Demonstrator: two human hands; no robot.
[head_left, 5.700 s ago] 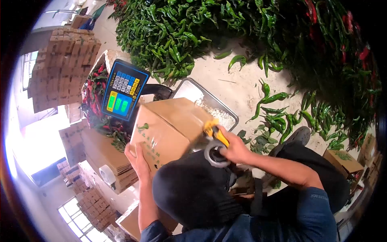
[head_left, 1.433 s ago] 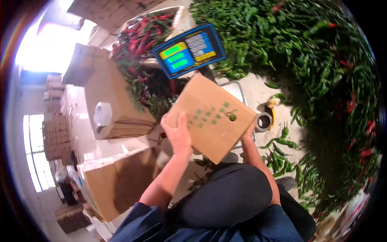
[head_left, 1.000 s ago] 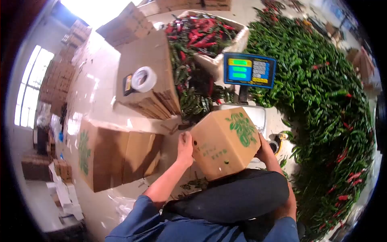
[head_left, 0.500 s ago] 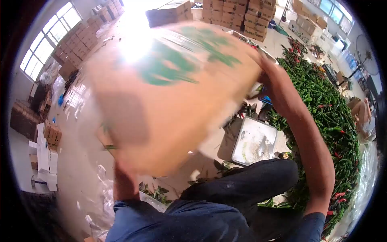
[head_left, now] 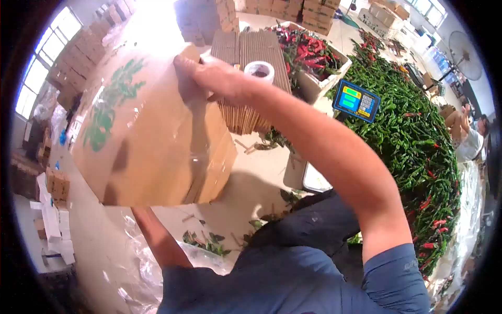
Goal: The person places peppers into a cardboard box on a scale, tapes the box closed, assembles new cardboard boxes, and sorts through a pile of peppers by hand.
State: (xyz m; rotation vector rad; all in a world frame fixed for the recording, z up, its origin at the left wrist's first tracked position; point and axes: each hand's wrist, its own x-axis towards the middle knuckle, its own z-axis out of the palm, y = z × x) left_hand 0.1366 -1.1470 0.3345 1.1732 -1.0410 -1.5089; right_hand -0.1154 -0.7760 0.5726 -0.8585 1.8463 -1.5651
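Note:
A large cardboard box with green printing and shiny clear tape is tilted in front of me. At its upper right edge, my right hand grips the box, fingers bent over the cardboard. My left forearm reaches up behind the lower edge of the box, which hides my left hand and its fingers. Just beyond my right wrist, a roll of tape rests on a stack of flattened cardboard.
Red peppers fill a white crate behind my right arm. A blue-framed scale display stands beside a long heap of green peppers. A white tray sits near my knee. Plastic sheeting lies at left; a person is far right.
The box has swung left and turned, uncovering the flattened cardboard, tape roll and pepper crate. My right hand has moved left with it; my left hand has gone out of sight behind the box.

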